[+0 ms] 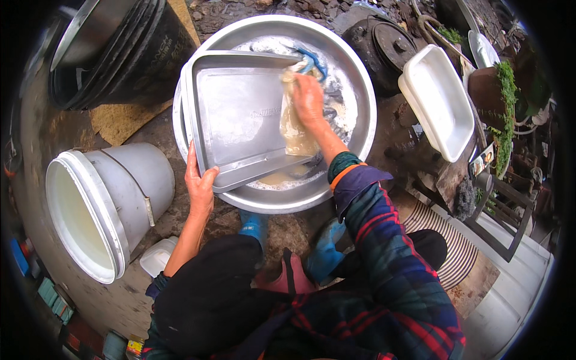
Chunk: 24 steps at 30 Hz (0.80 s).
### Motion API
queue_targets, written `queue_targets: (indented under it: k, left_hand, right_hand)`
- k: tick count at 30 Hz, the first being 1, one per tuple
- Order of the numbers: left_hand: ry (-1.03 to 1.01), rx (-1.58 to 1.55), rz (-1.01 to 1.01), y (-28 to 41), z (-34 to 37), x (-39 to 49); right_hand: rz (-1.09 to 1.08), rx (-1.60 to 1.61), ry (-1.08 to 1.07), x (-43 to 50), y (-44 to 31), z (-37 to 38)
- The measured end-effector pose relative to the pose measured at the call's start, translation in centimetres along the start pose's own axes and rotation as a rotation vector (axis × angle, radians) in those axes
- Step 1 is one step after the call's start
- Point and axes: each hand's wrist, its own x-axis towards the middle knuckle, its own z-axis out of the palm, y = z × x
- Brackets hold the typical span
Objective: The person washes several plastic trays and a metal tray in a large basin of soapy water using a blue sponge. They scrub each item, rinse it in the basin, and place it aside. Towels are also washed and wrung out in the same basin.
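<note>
My left hand [200, 182] grips the near left corner of a rectangular metal tray [243, 112], thumb on its rim. The tray is tilted over a round metal basin [360, 85], its right end low in the basin. My right hand [308, 100] is closed on a wet, cream-coloured cloth [294, 130] that lies against the tray's right part; the cloth looks blurred. Beyond the hand, a blue piece of cloth [315, 63] shows among suds. Foamy, cloudy water and dark, wet material lie in the basin, partly hidden by the tray and my right arm.
At the left stands a white bucket [144, 180] of cloudy liquid, with black buckets [148, 58] above it. To the right are a white plastic basin [438, 103], a dark lidded pot [378, 49] and a metal frame [517, 225]. Blue boots [325, 252] stand below the basin.
</note>
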Motion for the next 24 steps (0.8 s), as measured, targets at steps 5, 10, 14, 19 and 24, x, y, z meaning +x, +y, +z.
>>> queue_targets:
  k: [5,10,14,19,24]
  left_hand:
    - [0.028,0.044,0.032,0.1,0.1,-0.2]
    - [0.004,0.093,0.044,0.6,0.1,-0.6]
    - [0.008,0.034,0.038,1.1,0.0,-0.7]
    - [0.003,0.062,0.046,1.5,-0.1,-0.6]
    - [0.000,0.103,0.042,1.5,-0.2,-0.5]
  right_hand:
    - [-0.207,0.057,-0.090,3.3,-2.2,0.9]
    - [-0.001,-0.192,-0.207,3.0,4.1,-0.1]
    - [-0.119,-0.334,-0.258,0.5,5.2,-1.0]
    - [-0.172,-0.501,-0.526,-4.1,2.1,-3.3]
    - [-0.001,-0.289,-0.687,-9.1,-1.0,-5.8]
